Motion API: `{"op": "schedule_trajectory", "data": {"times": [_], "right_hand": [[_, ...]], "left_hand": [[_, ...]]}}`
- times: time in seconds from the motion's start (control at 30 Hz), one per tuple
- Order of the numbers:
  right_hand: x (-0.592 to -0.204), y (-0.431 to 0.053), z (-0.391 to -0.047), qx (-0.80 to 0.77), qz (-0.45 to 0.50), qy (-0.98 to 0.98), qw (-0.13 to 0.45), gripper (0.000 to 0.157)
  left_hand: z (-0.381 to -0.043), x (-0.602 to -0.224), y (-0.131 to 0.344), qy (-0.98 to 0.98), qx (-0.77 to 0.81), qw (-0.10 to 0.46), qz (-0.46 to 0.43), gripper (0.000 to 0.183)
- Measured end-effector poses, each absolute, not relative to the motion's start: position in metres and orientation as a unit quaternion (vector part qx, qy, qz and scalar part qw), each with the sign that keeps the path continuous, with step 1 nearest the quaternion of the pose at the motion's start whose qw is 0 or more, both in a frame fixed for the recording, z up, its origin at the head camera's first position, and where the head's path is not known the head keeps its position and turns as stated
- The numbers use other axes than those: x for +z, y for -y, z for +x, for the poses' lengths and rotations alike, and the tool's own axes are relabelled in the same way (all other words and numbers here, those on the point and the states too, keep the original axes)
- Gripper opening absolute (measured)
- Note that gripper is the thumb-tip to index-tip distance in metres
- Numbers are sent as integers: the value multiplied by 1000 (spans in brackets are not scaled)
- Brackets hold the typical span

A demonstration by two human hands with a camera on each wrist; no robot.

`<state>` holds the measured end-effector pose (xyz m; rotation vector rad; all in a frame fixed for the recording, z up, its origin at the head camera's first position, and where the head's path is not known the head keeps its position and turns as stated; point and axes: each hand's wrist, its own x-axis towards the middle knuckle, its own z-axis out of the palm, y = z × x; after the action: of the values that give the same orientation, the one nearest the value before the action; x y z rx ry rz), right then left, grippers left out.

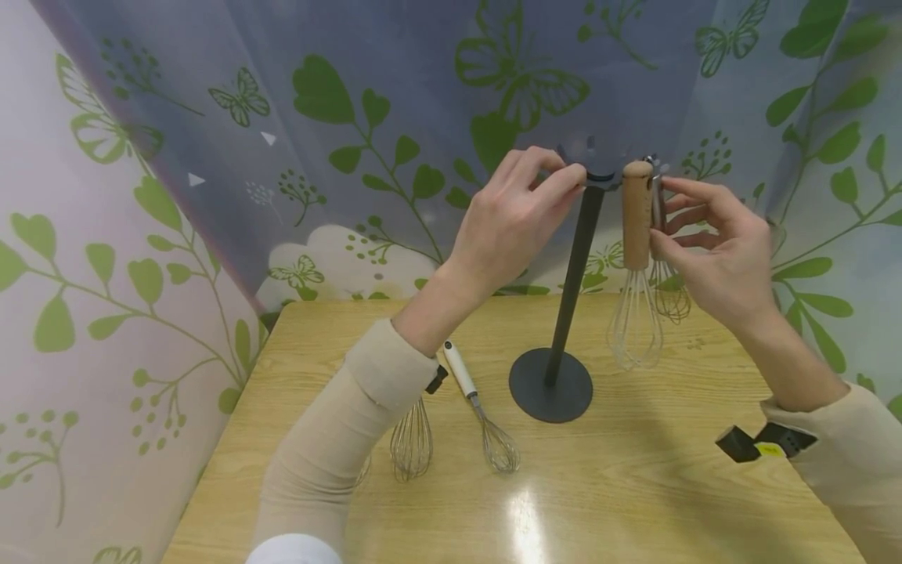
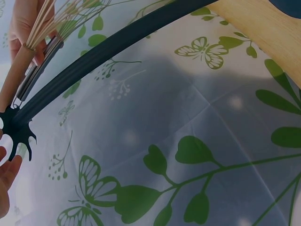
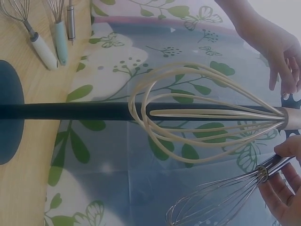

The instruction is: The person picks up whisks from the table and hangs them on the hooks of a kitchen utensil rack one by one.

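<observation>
A dark stand (image 1: 578, 274) with a round base carries a ring of hooks (image 2: 19, 134) at its top. My left hand (image 1: 514, 211) pinches the edge of that hook ring between thumb and fingers. On the right side hangs a whisk with a wooden handle (image 1: 637, 219) and pale wires, upright with its loops down. Just beside it my right hand (image 1: 726, 251) holds a metal whisk (image 3: 274, 165) by its shiny handle, thumb on one side and fingers on the other. The metal whisk's top end is at the hooks; whether it hangs on one I cannot tell.
On the wooden table (image 1: 634, 486) lie a white-handled whisk (image 3: 44, 52), a mint-handled whisk (image 3: 61, 42) and a metal-handled whisk (image 3: 71, 23), left of the stand's base (image 1: 551, 385). My left sleeve partly covers two of them in the head view. A patterned curtain (image 1: 395, 70) hangs behind.
</observation>
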<state>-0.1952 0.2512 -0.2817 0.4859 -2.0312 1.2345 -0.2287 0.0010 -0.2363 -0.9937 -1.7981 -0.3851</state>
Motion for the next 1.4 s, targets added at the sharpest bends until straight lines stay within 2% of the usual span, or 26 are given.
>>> {"op": "schedule_trajectory", "data": {"times": [1.4], "right_hand": [[-294, -246, -197, 499, 181, 788, 313, 55]], "left_hand": [[-228, -236, -1, 744, -161, 501, -412, 33]]}}
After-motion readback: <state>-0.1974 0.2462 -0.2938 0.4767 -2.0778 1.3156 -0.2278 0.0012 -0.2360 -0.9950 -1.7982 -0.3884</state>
